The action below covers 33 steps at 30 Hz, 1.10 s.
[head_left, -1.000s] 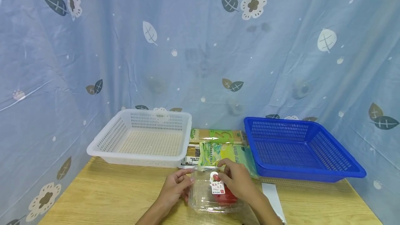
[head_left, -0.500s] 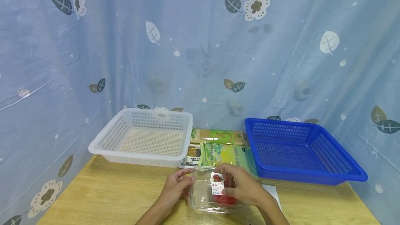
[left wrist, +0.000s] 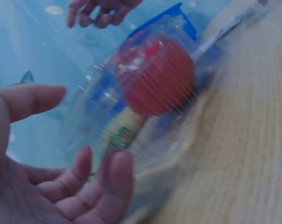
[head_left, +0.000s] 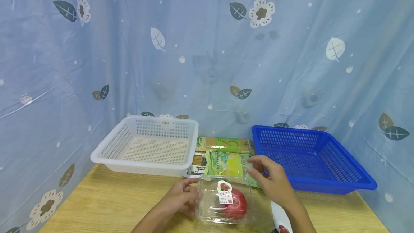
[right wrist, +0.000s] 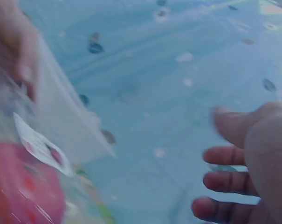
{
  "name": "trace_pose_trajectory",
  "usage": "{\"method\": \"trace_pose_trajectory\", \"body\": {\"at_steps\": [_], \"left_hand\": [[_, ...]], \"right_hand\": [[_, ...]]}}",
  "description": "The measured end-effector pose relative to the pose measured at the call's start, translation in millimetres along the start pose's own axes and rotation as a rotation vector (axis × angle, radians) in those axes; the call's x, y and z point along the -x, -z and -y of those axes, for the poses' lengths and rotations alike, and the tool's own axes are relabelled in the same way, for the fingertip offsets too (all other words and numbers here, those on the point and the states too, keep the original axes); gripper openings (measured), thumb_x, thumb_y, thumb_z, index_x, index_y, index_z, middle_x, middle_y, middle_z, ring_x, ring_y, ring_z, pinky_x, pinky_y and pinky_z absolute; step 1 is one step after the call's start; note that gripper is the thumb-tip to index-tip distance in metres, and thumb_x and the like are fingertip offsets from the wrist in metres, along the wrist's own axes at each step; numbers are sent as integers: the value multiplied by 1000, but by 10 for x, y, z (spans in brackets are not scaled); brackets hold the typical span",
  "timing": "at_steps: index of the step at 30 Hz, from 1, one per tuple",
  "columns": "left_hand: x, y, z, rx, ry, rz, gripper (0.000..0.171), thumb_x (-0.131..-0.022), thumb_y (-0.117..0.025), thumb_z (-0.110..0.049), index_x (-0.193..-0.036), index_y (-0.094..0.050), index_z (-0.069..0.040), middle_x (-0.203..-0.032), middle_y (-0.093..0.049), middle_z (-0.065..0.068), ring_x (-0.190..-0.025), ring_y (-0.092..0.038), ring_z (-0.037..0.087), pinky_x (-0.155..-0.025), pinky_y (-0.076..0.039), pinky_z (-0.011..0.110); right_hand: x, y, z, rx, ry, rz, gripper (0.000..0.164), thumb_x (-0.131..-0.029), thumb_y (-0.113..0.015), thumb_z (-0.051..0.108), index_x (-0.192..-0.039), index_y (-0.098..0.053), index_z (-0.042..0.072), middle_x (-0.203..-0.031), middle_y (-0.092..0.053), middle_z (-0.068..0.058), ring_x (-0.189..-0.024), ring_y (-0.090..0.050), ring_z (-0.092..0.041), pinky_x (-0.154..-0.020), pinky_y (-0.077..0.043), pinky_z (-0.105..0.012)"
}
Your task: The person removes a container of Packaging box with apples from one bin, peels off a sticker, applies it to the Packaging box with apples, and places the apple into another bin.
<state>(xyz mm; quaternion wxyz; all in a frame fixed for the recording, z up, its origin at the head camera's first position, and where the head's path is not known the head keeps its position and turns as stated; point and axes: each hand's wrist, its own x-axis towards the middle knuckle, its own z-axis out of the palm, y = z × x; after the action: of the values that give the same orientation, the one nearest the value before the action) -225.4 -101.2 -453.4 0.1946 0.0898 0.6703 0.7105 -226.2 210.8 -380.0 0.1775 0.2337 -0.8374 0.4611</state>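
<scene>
On the wooden table sits a clear plastic clamshell box with a round red fruit, tomato- or apple-like, inside. A white label with a red fruit picture lies flat on its lid. Beside the box's left wall is my left hand, its fingertips right at the edge; in the left wrist view its thumb and fingers are spread, holding nothing. My right hand is off to the box's right, above the table, thumb and fingers parted with nothing between them.
A white basket stands at the back left, a blue basket at the back right. Between them lie a green-and-yellow packet and a tan noodle-like pack. A white label strip lies under my right forearm.
My right hand has lifted from the label on the lid and moved right, away from the box. My left hand has eased slightly off the box's left edge. The label stays on the lid.
</scene>
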Motion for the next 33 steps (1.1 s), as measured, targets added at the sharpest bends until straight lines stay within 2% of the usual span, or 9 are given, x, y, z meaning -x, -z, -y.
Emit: {"method": "trace_pose_trajectory", "body": {"at_steps": [7,15,17,19,22,25,27,30,33], "left_hand": [[80,43,-60,5,49,164,100,-81,-76,-9,-159,-14,-2,-96,-58,12,-69,-65,20,-58,-62,43],[86,10,16,53,56,126,84,-88,-74,-14,-153,-23,-3,-91,-60,9,-69,-64,18,-61,-62,44],[70,7,48,68,51,110,77,-91,-72,-15,-150,-26,-2,-88,-61,8,-67,-64,19,-62,-62,44],[44,0,80,86,42,97,70,-92,-70,-16,-146,-29,-1,-85,-61,7,-67,-64,19,-62,-62,45],[0,-19,113,105,37,87,62,-93,-69,-17,-141,-33,0,-79,-59,4,-66,-63,19,-63,-62,46],[-26,-43,127,113,34,74,57,-92,-68,-17,-136,-36,1,-78,-58,3,-66,-63,18,-62,-62,44],[-27,-54,127,121,36,68,56,-90,-68,-15,-133,-37,1,-78,-58,2,-64,-63,17,-62,-62,42],[-22,-61,118,148,26,76,57,-87,-67,-10,-133,-35,2,-79,-57,2,-64,-61,15,-61,-62,39],[-16,-68,106,174,3,91,61,-85,-66,-5,-135,-32,4,-79,-54,0,-63,-59,13,-60,-62,37]], "right_hand": [[52,473,-95,95,-242,-253,35,-110,-44,33,-124,-64,7,-85,-60,-4,-65,-58,-19,-48,-52,-29],[139,752,-295,148,-480,-506,46,-108,-44,42,-132,-58,5,-95,-58,10,-67,-59,-12,-51,-51,-25],[150,791,-350,171,-525,-592,48,-107,-45,42,-132,-58,2,-97,-56,6,-77,-57,-15,-71,-53,-29],[164,847,-416,190,-568,-686,47,-106,-48,42,-128,-59,2,-93,-54,4,-83,-52,-19,-95,-46,-42],[209,951,-535,178,-626,-834,34,-101,-54,42,-114,-61,11,-79,-52,9,-83,-45,-13,-101,-32,-46],[287,1059,-659,101,-708,-991,11,-97,-60,39,-101,-53,32,-65,-46,17,-66,-42,-4,-82,-37,-29],[339,1112,-732,-18,-751,-1122,15,-96,-64,31,-95,-50,36,-67,-45,18,-62,-42,0,-69,-34,-20],[398,1179,-847,-291,-802,-1313,20,-98,-62,17,-93,-49,32,-83,-45,13,-65,-40,-2,-62,-34,-17],[422,1205,-927,-596,-844,-1423,22,-100,-59,11,-97,-43,26,-103,-41,10,-58,-39,-5,-46,-37,-18]]}}
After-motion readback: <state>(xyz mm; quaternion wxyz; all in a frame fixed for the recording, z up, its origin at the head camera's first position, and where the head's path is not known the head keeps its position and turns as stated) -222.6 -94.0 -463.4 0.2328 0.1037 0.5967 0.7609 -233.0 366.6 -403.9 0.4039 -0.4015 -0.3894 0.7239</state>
